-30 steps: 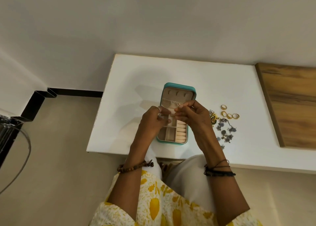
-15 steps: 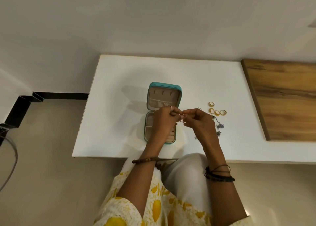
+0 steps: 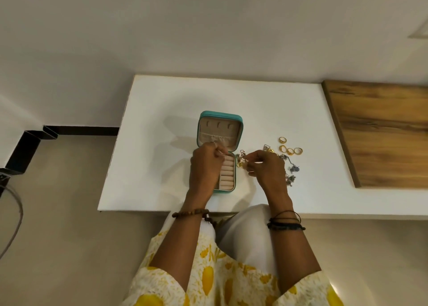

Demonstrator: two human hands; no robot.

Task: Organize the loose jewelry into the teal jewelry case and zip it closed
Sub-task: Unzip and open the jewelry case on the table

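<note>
Table: a white rectangular tabletop [image 3: 162, 120] against a plain wall, with a brown wooden board [image 3: 382, 132] at its right end and beige floor below. Its left and far parts lie bare. The open teal zip-around jewelry case [image 3: 220, 129] sits mid-table. The left hand [image 3: 203, 166] pinches something tiny over the case's ring rolls. The right hand [image 3: 268, 166] pinches a small gold trinket [image 3: 242, 162] just beside the case, near four loose gold rings [image 3: 289, 147].
</note>
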